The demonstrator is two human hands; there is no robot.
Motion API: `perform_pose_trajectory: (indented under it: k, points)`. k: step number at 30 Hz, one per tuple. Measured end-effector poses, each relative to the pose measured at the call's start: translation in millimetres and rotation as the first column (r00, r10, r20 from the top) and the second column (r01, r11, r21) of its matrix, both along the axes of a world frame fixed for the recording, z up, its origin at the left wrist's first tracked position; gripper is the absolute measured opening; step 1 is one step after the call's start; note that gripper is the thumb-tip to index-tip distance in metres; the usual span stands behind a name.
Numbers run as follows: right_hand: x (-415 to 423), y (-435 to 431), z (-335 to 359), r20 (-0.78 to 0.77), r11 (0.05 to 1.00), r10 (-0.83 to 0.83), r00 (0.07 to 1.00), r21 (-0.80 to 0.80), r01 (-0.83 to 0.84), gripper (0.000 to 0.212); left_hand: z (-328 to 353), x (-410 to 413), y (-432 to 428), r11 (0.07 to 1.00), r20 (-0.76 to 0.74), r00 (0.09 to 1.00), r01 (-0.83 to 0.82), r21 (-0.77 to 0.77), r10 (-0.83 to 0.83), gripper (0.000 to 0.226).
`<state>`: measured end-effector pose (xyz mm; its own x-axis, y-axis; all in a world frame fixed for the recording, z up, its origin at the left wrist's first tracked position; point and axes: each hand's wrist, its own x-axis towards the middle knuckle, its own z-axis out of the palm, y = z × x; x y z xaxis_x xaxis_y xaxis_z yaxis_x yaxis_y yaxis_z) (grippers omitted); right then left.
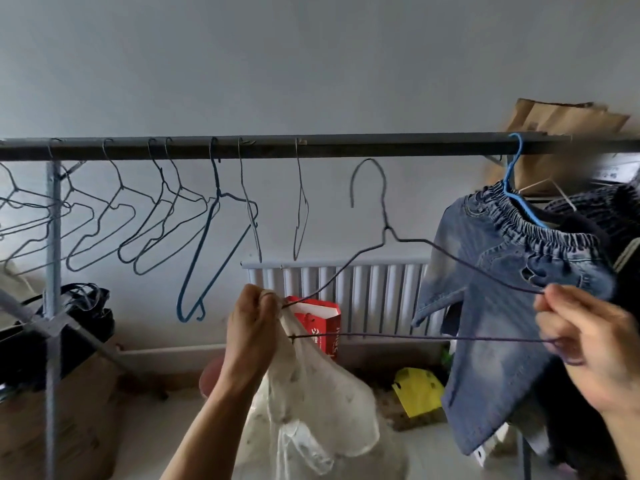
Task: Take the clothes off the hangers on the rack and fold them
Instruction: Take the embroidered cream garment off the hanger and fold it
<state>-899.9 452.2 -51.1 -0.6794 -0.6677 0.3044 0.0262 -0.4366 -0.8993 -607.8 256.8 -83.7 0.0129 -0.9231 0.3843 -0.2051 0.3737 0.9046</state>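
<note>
A dark rack bar crosses the view. Below it, off the bar, a dark wire hanger is held between both hands. My left hand grips a thin white garment bunched at the hanger's left end; the cloth hangs down from my fist. My right hand pinches the hanger's right end. Blue denim shorts hang on a blue hanger at the bar's right, with dark clothes behind them.
Several empty wire hangers hang along the bar's left half, among them a blue one. A radiator, a red bag and a yellow box sit behind. A cardboard box and the rack post stand left.
</note>
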Motion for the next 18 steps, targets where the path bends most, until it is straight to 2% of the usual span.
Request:
perform_pose_trajectory:
  k: [2, 5, 7, 10, 13, 15, 18]
  points:
    - [-4.0, 10.7, 4.6, 0.008, 0.996, -0.088, 0.996, -0.007, 0.088, 0.029, -1.8, 0.1, 1.8, 1.0, 0.062, 0.998, 0.014, -0.022, -0.013, 0.012]
    - [-10.7, 19.6, 16.3, 0.028, 0.975, -0.222, 0.975, 0.007, 0.222, 0.038, -4.3, 0.4, 3.8, 0.983, 0.221, 0.971, -0.047, -0.177, 0.086, 0.015]
    - [-12.7, 19.0, 24.7, -0.003, 0.954, -0.299, 0.954, 0.007, 0.299, 0.036, -1.5, 0.3, 4.5, 0.968, 0.265, 0.956, -0.056, -0.246, 0.123, 0.017]
    - [-7.3, 3.4, 31.4, -0.17, 0.9, -0.434, 0.885, -0.046, 0.433, 0.037, 6.4, -0.5, 7.8, 0.983, 0.22, 0.975, 0.02, -0.181, 0.021, 0.019]
    - [15.0, -34.0, 44.2, -0.354, 0.875, -0.481, 0.802, -0.132, 0.466, 0.028, 14.1, 1.4, 10.7, 0.987, 0.186, 0.982, 0.042, -0.155, -0.013, 0.019]
    - [31.7, -64.0, 54.2, -0.454, 0.88, -0.467, 0.759, -0.153, 0.45, 0.028, 18.6, 2.7, 9.8, 0.991, 0.162, 0.986, 0.048, -0.123, -0.028, 0.018]
    - [46.5, -98.7, 52.0, -0.578, 0.89, -0.396, 0.713, -0.049, 0.454, 0.03, 25.0, 8.3, 4.8, 0.995, 0.106, 0.992, 0.072, -0.075, -0.063, 0.015]
